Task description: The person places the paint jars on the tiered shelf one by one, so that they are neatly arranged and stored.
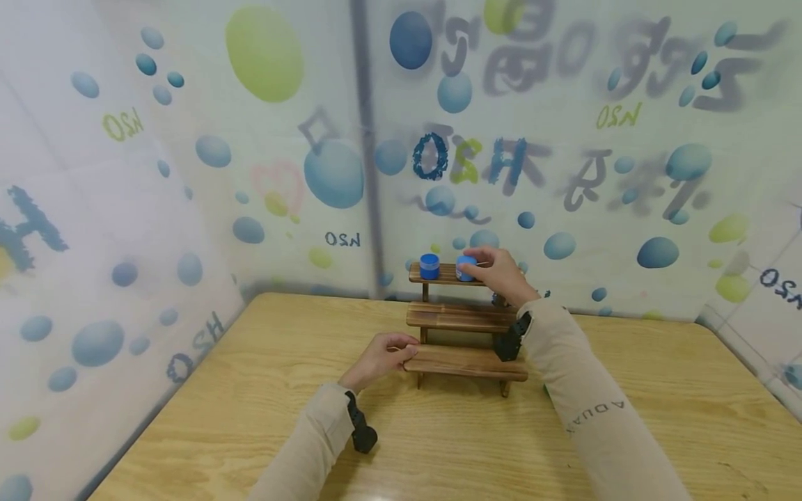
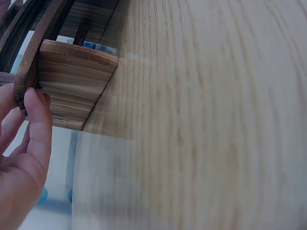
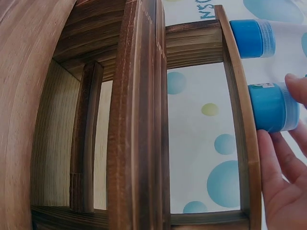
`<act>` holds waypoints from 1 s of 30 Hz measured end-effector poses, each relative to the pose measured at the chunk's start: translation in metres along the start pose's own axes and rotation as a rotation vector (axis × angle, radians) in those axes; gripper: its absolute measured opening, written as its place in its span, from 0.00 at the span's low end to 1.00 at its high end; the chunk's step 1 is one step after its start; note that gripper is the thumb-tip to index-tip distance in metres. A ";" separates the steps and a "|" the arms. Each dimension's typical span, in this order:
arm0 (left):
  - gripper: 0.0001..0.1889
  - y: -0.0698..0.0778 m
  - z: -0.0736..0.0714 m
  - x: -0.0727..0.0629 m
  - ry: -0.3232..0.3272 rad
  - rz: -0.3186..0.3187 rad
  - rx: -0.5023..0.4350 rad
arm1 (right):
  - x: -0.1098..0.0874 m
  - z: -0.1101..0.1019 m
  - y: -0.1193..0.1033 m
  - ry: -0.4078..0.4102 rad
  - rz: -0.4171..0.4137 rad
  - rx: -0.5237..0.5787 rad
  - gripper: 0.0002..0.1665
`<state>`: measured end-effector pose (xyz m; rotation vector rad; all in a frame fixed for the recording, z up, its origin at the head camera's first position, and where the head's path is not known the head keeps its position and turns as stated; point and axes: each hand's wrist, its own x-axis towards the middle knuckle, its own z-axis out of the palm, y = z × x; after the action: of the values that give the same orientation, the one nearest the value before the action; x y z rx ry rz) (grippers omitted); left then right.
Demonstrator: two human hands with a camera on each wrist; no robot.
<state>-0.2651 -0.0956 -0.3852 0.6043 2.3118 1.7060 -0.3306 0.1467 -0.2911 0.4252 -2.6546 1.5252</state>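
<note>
Standing upright on the top shelf of the rack, the right jar points its clear lid upward. The axis from base to lid is vertical, square to the shelf's long axis, which runs left to right before the person. A small white label shows on its side, and its base meets the board. The right hand holds this jar, its digits parted by about the jar's width: the thumb lies against the lid, and bent fingers touch the body from the right.

The left jar also stands upright on that shelf, lid up, a short gap away and untouched.

Lower down, the left hand pinches the left end of the bottom shelf, thumb and fingers apart only by the board's thickness. The rack stands on the table, its three shelves stepping up away from the person.
</note>
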 end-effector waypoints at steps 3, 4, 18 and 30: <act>0.13 0.000 0.000 0.000 0.000 0.003 -0.001 | 0.000 0.000 0.001 0.002 -0.002 0.003 0.28; 0.13 0.000 0.000 0.000 0.000 0.002 0.000 | 0.000 0.000 0.001 0.004 -0.004 0.004 0.28; 0.13 0.000 0.001 0.000 0.000 -0.001 -0.007 | 0.000 0.000 0.004 0.001 -0.012 0.020 0.30; 0.13 -0.025 -0.001 0.013 0.015 0.000 -0.015 | -0.001 -0.005 0.000 -0.041 -0.021 0.009 0.30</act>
<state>-0.2824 -0.0974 -0.4076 0.5910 2.3076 1.7322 -0.3299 0.1515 -0.2889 0.4883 -2.6662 1.5395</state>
